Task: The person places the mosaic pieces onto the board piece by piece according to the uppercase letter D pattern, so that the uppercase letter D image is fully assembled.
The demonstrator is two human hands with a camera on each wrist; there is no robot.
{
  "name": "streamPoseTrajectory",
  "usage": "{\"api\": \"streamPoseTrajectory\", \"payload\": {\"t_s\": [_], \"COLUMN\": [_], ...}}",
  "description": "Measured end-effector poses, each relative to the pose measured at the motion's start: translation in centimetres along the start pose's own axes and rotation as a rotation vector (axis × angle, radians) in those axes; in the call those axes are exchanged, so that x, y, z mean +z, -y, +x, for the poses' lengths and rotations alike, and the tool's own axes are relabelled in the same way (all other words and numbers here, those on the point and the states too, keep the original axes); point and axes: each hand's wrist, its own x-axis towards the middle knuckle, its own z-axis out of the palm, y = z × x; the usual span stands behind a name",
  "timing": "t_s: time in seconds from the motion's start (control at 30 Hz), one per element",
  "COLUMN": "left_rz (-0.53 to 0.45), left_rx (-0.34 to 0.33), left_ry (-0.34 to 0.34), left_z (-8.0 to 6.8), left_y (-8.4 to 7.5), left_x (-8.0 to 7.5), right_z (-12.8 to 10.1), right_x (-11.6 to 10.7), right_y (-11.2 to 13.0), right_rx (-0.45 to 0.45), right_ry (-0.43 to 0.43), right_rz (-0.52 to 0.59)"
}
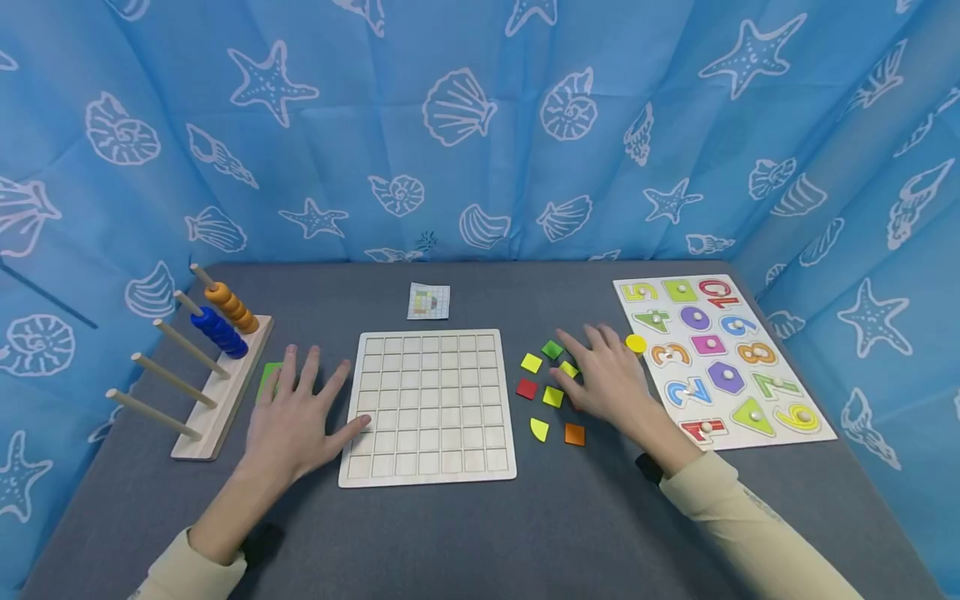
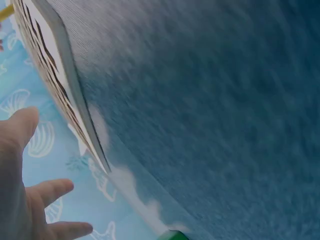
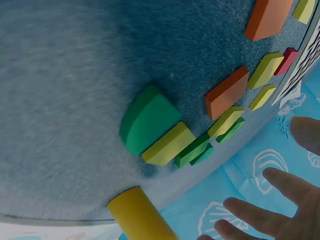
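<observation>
My left hand (image 1: 298, 392) lies flat on the grey table, fingers spread, with the thumb at the left edge of a white wooden grid board (image 1: 427, 408). A green piece (image 1: 267, 377) peeks out beside its fingers. The left wrist view shows straight fingers (image 2: 47, 192) near the board's edge (image 2: 65, 90). My right hand (image 1: 596, 367) is spread open over a cluster of small coloured tiles: yellow (image 1: 531, 362), green (image 1: 552, 349), red (image 1: 527, 388), orange (image 1: 573, 434). In the right wrist view its fingers (image 3: 270, 210) hang above the green (image 3: 147, 117) and orange (image 3: 227, 92) tiles, holding nothing.
A wooden rack of pegs (image 1: 217, 392) with orange and blue rings stands at the left. At the right lies a number and shape puzzle board (image 1: 821, 433), with a yellow disc (image 1: 636, 342) beside it. A small pattern card (image 1: 429, 301) lies behind the grid. Blue seashell curtains surround the table.
</observation>
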Motion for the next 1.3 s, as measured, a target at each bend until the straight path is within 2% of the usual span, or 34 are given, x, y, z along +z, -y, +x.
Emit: {"api": "streamPoseTrajectory", "payload": {"t_s": [0.23, 0.4, 0.57, 0.73, 0.97, 1.3], "left_rz": [-0.043, -0.102, -0.178, -0.195, -0.176, -0.164], "left_rx": [0.055, 0.054, 0.080, 0.097, 0.145, 0.166], "left_ry": [0.033, 0.120, 0.197, 0.255, 0.236, 0.224], "left_z": [-0.5, -0.8, -0.9, -1.0, -1.1, -1.3], "left_y": [-0.7, -1.2, -1.4, -1.5, -1.7, -1.8], "left_x": [0.2, 0.4, 0.7, 0.9, 1.1, 1.3], "right_z": [1.4, 2.6, 3.6, 4.3, 4.6, 4.8], "right_x": [0.4, 0.7, 0.9, 1.2, 1.6, 1.8], "right_y": [0.5, 0.7, 0.9, 1.0, 1.0, 0.9], "right_rx": [0.016, 0.036, 0.046, 0.061, 0.064, 0.092], "right_ry": [0.018, 0.064, 0.108, 0.142, 0.142, 0.132], "right_rz": [0.018, 0.071, 0.126, 0.131, 0.134, 0.176]}}
